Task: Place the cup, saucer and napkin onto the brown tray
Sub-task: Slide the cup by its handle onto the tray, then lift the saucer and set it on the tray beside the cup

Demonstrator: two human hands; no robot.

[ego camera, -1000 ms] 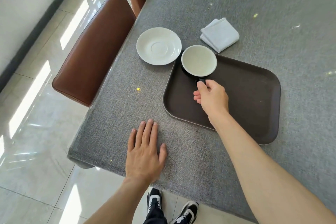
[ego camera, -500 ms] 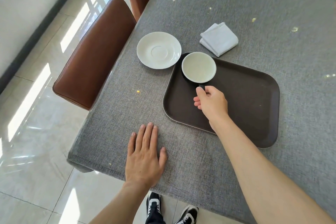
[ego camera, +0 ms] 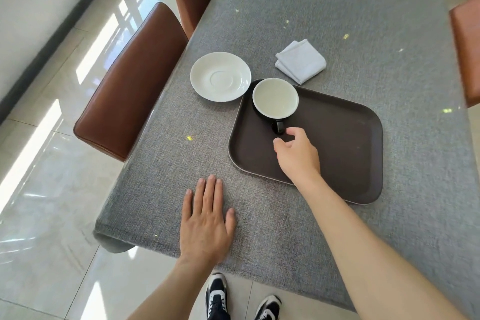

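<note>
The cup (ego camera: 275,97), dark outside and white inside, stands upright in the far left corner of the brown tray (ego camera: 337,138), its handle (ego camera: 278,126) pointing toward the near side. The right hand (ego camera: 297,154) hovers over the tray just near the handle, its fingers (ego camera: 294,132) loosely curled, parted and holding nothing. The left hand (ego camera: 205,221) lies flat on the grey surface (ego camera: 337,8), fingers straight and close together. The white saucer (ego camera: 220,76) sits on the surface just left of the tray. The folded napkin (ego camera: 300,61) lies beyond the tray's far edge.
</note>
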